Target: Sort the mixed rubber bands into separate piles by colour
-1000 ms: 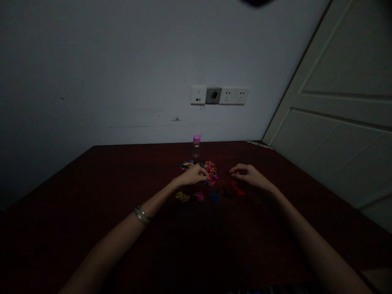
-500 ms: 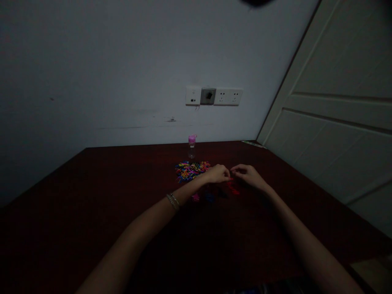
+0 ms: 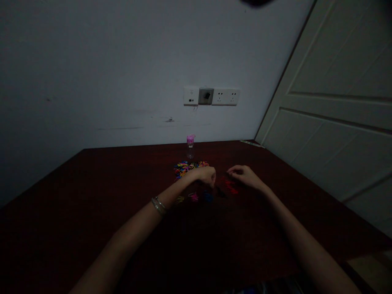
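A mound of small, many-coloured loops that look like hair ties [image 3: 183, 167] lies on the dark red table [image 3: 137, 163]. My left hand [image 3: 206, 175] is over the mound's near right side with its fingers curled down and closed; whatever they hold is hidden. To the right, my right hand [image 3: 246, 176] rests low with thumb and fingertips pinched together, and I cannot make out anything between them. Just left of it lies a small group of red loops [image 3: 231, 187]. Nearer me are small groups of blue loops [image 3: 208, 197], pink loops [image 3: 193, 197] and yellow loops [image 3: 180, 199].
Behind the mound stands a clear bottle with a pink lid [image 3: 190, 139]. The wall with a row of sockets [image 3: 226, 97] rises at the table's back edge. A panelled white door [image 3: 321, 143] borders the right side. A flat strip [image 3: 251, 143] lies at the far right corner.
My left hand has moved left, away from my right hand and the red loops, uncovering the yellow loops. My right hand has stayed nearly in place, and the view has shifted slightly.
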`<state>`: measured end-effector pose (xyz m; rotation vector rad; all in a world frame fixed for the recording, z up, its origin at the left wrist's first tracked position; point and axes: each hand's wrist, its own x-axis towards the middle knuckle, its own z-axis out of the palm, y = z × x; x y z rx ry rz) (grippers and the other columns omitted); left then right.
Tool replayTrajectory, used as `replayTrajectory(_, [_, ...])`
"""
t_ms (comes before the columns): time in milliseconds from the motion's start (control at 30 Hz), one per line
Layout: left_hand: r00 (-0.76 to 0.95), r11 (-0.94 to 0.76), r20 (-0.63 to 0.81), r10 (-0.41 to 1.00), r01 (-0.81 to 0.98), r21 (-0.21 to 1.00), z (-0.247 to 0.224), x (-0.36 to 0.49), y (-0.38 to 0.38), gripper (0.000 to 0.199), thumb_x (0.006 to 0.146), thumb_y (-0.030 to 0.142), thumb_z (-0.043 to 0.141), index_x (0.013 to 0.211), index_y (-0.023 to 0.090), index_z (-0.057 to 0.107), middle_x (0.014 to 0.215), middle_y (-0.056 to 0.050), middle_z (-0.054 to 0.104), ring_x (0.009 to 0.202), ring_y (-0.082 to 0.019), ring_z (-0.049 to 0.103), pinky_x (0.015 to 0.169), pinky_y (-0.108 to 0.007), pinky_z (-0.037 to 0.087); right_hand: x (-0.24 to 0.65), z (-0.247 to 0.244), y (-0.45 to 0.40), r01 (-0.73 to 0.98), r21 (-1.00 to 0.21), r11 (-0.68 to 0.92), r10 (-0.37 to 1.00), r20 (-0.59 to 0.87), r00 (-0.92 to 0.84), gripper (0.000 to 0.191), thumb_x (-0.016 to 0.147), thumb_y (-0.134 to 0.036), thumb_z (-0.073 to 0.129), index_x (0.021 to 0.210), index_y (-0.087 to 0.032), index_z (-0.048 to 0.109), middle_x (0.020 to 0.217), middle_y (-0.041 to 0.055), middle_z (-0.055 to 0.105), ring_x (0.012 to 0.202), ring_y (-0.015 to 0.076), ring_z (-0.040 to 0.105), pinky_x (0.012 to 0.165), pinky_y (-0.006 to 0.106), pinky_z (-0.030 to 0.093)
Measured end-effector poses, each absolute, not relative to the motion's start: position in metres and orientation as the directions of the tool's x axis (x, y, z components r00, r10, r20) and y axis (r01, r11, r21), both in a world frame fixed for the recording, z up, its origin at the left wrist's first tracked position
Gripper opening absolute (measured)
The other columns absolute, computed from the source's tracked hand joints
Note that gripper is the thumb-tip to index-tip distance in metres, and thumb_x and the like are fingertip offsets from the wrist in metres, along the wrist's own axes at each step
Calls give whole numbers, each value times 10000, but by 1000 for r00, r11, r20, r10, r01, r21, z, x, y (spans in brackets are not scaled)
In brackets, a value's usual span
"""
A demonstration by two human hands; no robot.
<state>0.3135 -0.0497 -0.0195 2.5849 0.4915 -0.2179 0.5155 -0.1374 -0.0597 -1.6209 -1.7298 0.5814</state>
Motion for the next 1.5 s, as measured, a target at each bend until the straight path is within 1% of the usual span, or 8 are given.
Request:
replayTrajectory(267, [889,-802,-246,386,455,388,-30,315,-58,87,554,205,661,613,142,654,561,-6,596,480,-98,475,463,-197,335,515,-60,-138,681,-723,117,985,172,13,279,713,-307,505,873,-122,638,785,55,633,668,146,561,569,232,438])
replayTrajectory(433, [893,-783,-241,381,450,430,-30,318,-59,55,554,132,627,605,133,647,581,-11,607,489,-93,483,465,-185,338,516,-60,-138,678,-726,111,986,164,14,283,708,-302,505,881,-121,637,756,47,614,647,138,541,557,231,432])
replayTrajectory(600, [895,-743,-207,394,443,501,-34,322,-60,102,605,187,592,665,132,654,584,-5,603,493,-91,489,480,-184,354,514,-59,-139,685,-720,110,986,168,18,292,712,-308,498,884,-116,637,717,41,602,626,132,527,539,227,424])
replayTrajectory(733, [894,-707,-137,426,423,567,-39,319,-53,178,637,269,586,705,119,651,592,-9,596,510,-94,499,467,-181,340,514,-59,-139,686,-720,103,987,158,18,277,704,-286,506,878,-117,639,753,50,614,644,136,536,565,236,431])
replayTrajectory(867, [871,-706,20,491,385,594,-38,306,-37,243,696,304,521,678,100,653,566,-12,575,504,-88,469,477,-188,327,510,-56,-140,689,-717,104,989,145,1,272,705,-282,501,869,-114,638,754,50,616,641,133,534,565,236,432])
replayTrajectory(1000, [756,-657,165,634,413,630,-35,282,-14,285,707,322,497,693,92,664,616,-25,595,559,-99,475,526,-198,344,496,-49,-138,716,-684,142,988,140,-62,269,702,-270,503,871,-114,643,728,43,612,613,121,519,543,228,418])
replayTrajectory(1200, [496,-464,206,843,479,745,-45,239,27,335,707,358,476,738,80,660,631,-28,597,588,-113,497,527,-192,347,465,-36,-127,719,-635,282,958,146,-248,241,705,-249,515,864,-135,655,789,48,629,668,129,538,612,237,428])
replayTrajectory(1500, [333,-321,179,926,444,836,-67,195,48,330,716,361,469,719,84,648,581,-19,584,549,-99,469,524,-189,340,423,-30,-112,742,-517,427,887,81,-454,170,703,-217,554,840,-165,639,697,2,594,593,102,505,547,201,365])
